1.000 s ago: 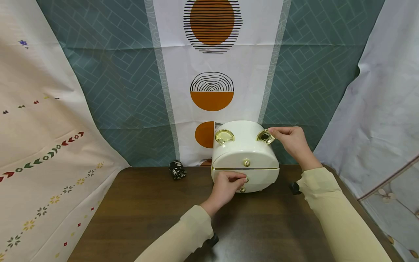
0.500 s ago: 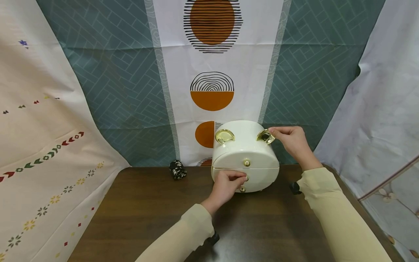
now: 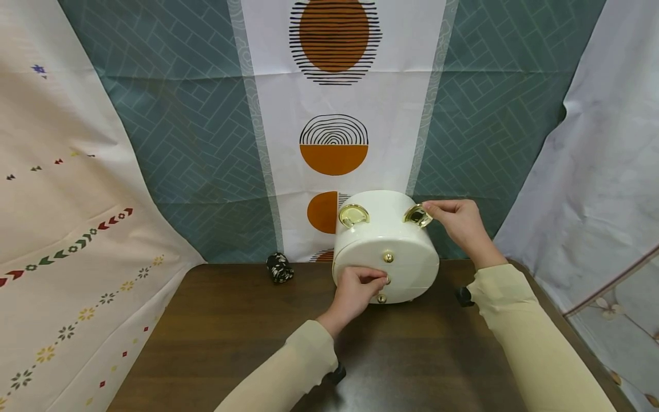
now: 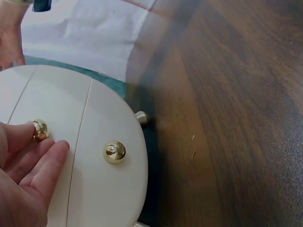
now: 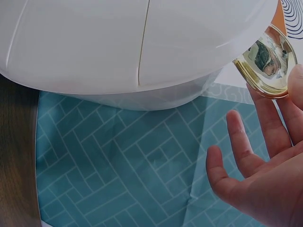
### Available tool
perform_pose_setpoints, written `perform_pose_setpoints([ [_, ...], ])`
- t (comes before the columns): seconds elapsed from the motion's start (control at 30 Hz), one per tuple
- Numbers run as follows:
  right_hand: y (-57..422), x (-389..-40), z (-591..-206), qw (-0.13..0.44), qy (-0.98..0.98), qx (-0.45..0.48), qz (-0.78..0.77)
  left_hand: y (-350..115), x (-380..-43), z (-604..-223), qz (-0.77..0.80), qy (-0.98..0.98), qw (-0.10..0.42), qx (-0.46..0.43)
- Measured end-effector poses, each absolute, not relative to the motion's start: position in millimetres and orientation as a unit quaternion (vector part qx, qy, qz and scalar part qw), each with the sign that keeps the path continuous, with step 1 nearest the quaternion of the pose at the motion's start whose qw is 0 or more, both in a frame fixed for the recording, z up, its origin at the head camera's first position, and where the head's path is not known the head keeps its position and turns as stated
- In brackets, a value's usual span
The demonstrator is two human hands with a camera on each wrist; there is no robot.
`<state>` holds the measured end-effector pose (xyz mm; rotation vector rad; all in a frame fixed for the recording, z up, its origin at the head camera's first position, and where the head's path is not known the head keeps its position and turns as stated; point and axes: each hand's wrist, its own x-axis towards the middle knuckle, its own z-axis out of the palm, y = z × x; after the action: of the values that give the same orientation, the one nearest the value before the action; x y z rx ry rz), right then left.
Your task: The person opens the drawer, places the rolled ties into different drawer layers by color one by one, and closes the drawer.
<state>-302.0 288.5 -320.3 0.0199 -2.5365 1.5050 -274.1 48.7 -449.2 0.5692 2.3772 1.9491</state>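
Note:
A white rounded drawer box [image 3: 381, 220] stands at the back of the table, with two gold ear-shaped pieces on top and three gold knobs down its front. My left hand [image 3: 354, 296] pinches the middle drawer knob [image 4: 41, 130] between thumb and finger; its other fingers lie near the drawer front. My right hand [image 3: 461, 227] pinches the rim of the right gold ear [image 5: 265, 64], its remaining fingers spread beneath. In the left wrist view the lowest knob [image 4: 114, 152] is untouched. All drawer fronts sit flush, with only thin seams between them.
A black roll with a pale pattern [image 3: 280, 268] lies left of the box by the back cloth. The brown wooden table [image 3: 231, 337] stretches in front. Patterned cloth hangs behind [image 3: 206, 143] and at both sides.
The middle drawer has slid inward under my left hand, and the dark gap above it has narrowed to a faint seam. My right hand has stayed on the ear.

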Motion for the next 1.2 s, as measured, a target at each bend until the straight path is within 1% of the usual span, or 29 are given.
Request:
perform_pose_setpoints([
  [0.37, 289, -302, -322, 0.103, -0.856, 0.008, 0.506, 50, -272, -451, 0.634, 0.752, 0.004, 0.181],
  [0.53, 289, -303, -323, 0.098, -0.855, 0.004, 0.509, 50, -267, -456, 0.666, 0.728, 0.017, 0.162],
  [0.63, 290, -303, -324, 0.098, -0.853, 0.004, 0.513, 50, -265, -460, 0.687, 0.712, 0.006, 0.146],
  [0.77, 290, -304, -322, 0.103, -0.853, 0.011, 0.512, 50, -264, -465, 0.691, 0.711, -0.021, 0.128],
  [0.83, 291, -305, -322, 0.103, -0.854, 0.013, 0.510, 49, -264, -467, 0.679, 0.723, -0.024, 0.125],
  [1.2, 290, -303, -322, 0.099, -0.855, 0.011, 0.509, 51, -267, -480, 0.624, 0.770, 0.004, 0.136],
])
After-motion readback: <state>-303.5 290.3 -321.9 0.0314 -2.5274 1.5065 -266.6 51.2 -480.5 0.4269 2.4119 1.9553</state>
